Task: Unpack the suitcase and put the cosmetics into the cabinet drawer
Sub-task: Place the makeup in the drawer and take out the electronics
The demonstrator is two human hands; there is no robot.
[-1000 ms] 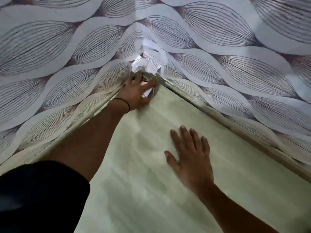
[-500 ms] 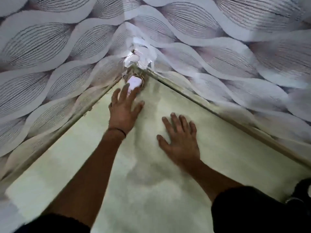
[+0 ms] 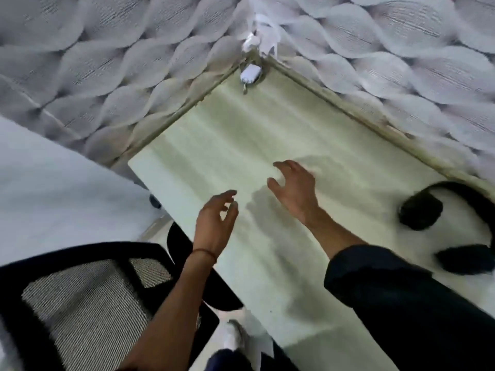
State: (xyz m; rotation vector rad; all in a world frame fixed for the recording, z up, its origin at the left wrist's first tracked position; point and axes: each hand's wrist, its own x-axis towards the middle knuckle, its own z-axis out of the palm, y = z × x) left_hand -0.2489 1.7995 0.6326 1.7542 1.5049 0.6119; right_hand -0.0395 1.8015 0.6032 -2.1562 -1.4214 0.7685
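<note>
A small white object point(image 3: 250, 73) lies in the far corner of the pale green tabletop point(image 3: 281, 124), where the two patterned walls meet. My left hand point(image 3: 215, 220) hovers at the table's left edge with loosely curled fingers and holds nothing. My right hand point(image 3: 294, 188) is above the middle of the tabletop, fingers relaxed and empty. Both hands are well away from the white object. No suitcase, cosmetics or cabinet drawer is in view. The frame is motion-blurred.
A black mesh office chair point(image 3: 88, 303) stands at the lower left beside the table. Black headphones point(image 3: 439, 218) lie on the table at the right. A white surface point(image 3: 53, 188) fills the left side. Leaf-patterned walls point(image 3: 134, 49) close in the corner.
My left hand let go of the white object in the corner and pulled back. My right hand lifted off the tabletop. The view drew back, bringing chair and headphones into sight.
</note>
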